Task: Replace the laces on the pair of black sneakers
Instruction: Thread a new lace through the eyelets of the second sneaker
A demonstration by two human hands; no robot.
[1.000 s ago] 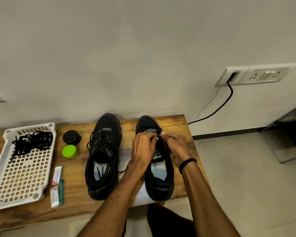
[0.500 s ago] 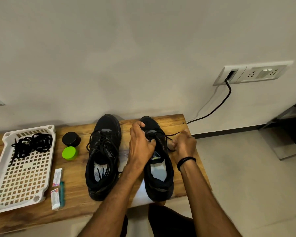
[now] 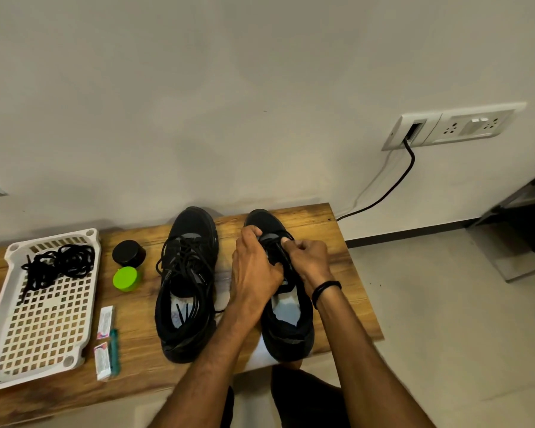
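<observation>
- The left hand (image 3: 254,273) is gripping the sneaker (image 3: 291,329) near its toe, with fingers curled over it.
- The right hand (image 3: 309,261) is pinching the lace (image 3: 276,252) — fingers pressed together.
- This sneaker is standing on the bench (image 3: 346,273), just beside the other sneaker (image 3: 186,304).

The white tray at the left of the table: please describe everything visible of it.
The white plastic tray is rectangular with rounded corners, a low rim and a floor of square holes. It lies flat on the left end of the wooden table, its near left corner cut off by the picture's edge. A tangle of black laces rests in its far part; nothing else touches it.
</observation>
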